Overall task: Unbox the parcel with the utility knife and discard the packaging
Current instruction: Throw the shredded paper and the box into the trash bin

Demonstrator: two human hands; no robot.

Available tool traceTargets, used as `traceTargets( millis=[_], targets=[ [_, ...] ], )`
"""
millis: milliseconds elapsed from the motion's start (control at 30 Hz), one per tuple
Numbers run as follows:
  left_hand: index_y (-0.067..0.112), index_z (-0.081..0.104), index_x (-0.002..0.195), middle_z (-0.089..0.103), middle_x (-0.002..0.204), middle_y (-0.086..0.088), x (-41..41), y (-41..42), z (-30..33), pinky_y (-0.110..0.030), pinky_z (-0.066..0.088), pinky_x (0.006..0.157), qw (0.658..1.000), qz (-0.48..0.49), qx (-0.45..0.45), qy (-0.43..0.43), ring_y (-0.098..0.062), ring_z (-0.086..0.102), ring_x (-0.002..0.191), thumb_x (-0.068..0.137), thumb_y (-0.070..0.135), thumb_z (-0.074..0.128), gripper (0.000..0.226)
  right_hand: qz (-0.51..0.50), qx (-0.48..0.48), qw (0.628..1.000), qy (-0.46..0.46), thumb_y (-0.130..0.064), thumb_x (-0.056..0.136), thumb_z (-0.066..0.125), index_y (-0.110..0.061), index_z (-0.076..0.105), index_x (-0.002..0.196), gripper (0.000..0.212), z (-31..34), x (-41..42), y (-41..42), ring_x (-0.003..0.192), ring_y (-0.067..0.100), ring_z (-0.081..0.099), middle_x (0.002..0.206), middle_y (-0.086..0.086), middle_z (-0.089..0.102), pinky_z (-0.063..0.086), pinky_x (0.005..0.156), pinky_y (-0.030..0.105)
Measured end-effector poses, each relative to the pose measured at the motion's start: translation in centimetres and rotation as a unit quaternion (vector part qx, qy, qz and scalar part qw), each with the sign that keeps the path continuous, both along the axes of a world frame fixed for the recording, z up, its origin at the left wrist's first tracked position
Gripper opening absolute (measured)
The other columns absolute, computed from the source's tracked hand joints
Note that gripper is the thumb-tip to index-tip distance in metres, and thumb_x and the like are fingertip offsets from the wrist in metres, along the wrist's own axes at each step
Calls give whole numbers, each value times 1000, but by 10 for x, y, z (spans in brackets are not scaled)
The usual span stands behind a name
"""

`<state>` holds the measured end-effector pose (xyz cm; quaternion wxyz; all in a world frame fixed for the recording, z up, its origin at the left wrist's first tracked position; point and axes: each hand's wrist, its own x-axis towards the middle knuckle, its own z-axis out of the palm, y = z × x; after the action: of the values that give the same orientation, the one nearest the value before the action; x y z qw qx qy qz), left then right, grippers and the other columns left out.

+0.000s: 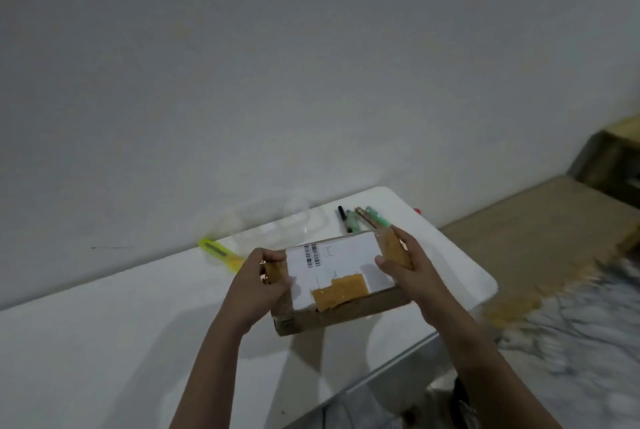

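Both hands' grip (258,285) (403,264) clasps the parcel's (341,278) opposite ends.

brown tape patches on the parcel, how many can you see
3: one brown tape patch on the top's near edge, one at the left end under the left hand, one at the right end under the right hand. Others may be hidden.

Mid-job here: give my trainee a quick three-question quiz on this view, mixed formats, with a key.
1. True or false: both hands grip the parcel.
2. Where does the yellow utility knife lie? A) in the right hand B) on the table, left of the parcel C) on the floor
3. Fill in: the pens lie ___ the parcel.

Key: 1 true; 2 B; 3 behind. The left hand holds the parcel's left end.
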<state>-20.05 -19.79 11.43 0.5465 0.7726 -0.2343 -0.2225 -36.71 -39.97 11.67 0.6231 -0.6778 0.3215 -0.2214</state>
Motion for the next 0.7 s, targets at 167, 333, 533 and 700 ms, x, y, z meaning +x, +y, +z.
traceTargets(
  millis=[167,333,533,700],
  targets=[
    [29,52,99,58,106,10,-99,-140,-14,-29,55,69,992,-129,7,-9,-8,59,91,83,20,69,25,-100,-39,993,51,-28,85,67,-40,40,134,57,5,-141,-102,110,15,50,128,-10,45,46,92,34],
    [27,48,103,56,109,11,-213,-269,-42,-27,53,77,969,-246,3,-4,-6,57,92,85,20,66,27,-283,-9,959,29,-24,84,69,-42,52,124,48,-12,-279,-173,116,20,50,133,-5,46,48,86,36],
    [29,45,106,54,114,5,-313,-359,-101,-32,47,86,915,-380,136,-3,-19,55,104,85,26,62,27,-394,-49,914,87,-15,83,70,-30,52,130,53,-68,-375,-212,114,19,53,130,1,54,48,89,36],
    [17,47,120,47,112,5,-344,-377,-139,-29,43,84,865,-429,258,-28,-18,51,104,91,32,56,34,-425,-39,867,257,-42,81,64,-47,40,133,58,-151,-383,-227,119,32,48,138,6,40,49,92,49]
  ],
)
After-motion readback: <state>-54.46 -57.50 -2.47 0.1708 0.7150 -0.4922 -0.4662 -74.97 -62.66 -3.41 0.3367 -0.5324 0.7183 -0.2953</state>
